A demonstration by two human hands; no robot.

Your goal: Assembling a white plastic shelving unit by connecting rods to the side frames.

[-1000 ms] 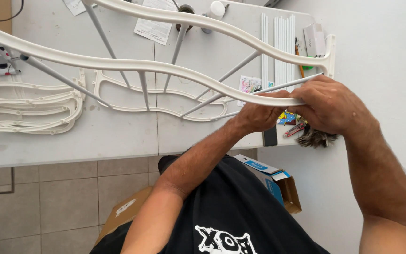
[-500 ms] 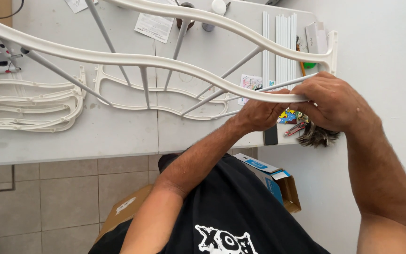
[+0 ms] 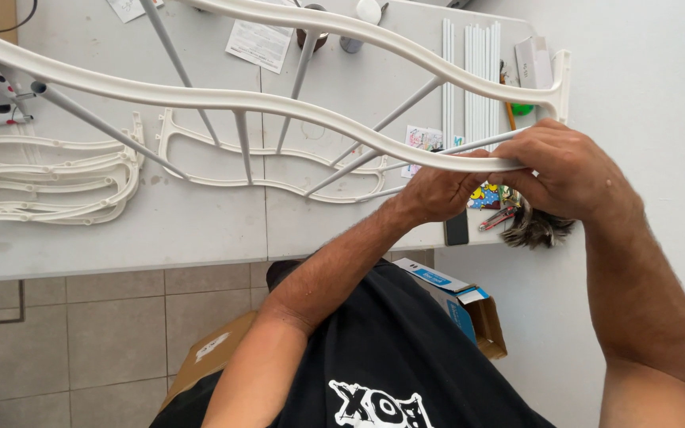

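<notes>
I hold a large white plastic frame (image 3: pixel 223 99) with two wavy rails joined by grey rods above the white table (image 3: pixel 200 230). My left hand (image 3: pixel 436 190) grips the near rail from below at its right end. My right hand (image 3: pixel 568 170) closes over the same rail just to the right, close to the frame's corner post (image 3: pixel 560 75). A loose grey rod (image 3: pixel 477 144) meets the rail between my hands; whether either hand pinches it I cannot tell.
A stack of white wavy rails (image 3: pixel 49 178) lies at the left, one more flat frame piece (image 3: pixel 271 154) in the middle. Straight white rods (image 3: pixel 473 71) lie at the back right. A dark brush (image 3: pixel 537 226) and pliers (image 3: pixel 497 218) sit at the table edge. Cardboard boxes (image 3: pixel 469 309) stand on the tiled floor.
The frame and both hands have barely shifted. My grip on the rail's right end is unchanged.
</notes>
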